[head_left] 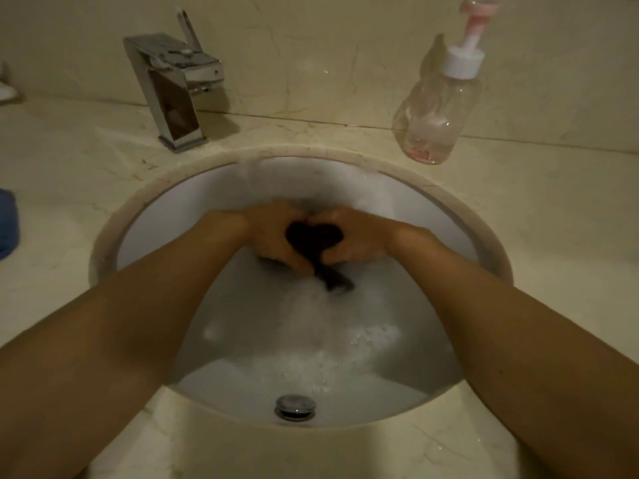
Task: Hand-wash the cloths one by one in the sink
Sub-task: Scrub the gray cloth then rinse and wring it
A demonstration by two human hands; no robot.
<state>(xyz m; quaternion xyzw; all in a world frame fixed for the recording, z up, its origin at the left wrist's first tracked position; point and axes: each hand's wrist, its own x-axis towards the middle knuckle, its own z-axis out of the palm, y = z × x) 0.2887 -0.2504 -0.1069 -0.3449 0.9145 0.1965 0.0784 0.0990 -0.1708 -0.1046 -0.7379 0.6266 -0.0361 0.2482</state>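
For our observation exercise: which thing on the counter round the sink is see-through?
The pump bottle, back right: its clear body shows pink liquid. The tap is solid metal; the blue thing at the left edge is opaque.

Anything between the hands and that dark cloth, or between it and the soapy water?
Nothing visible. Left hand and right hand both grip the dark cloth, its tail hanging over the soapy water.

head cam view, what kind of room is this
Most likely a home or hotel bathroom. A round white sink sits under a marbled counter, with a chrome faucet behind it and a clear pump bottle beside it. Both hands grip a dark cloth over soapy water.
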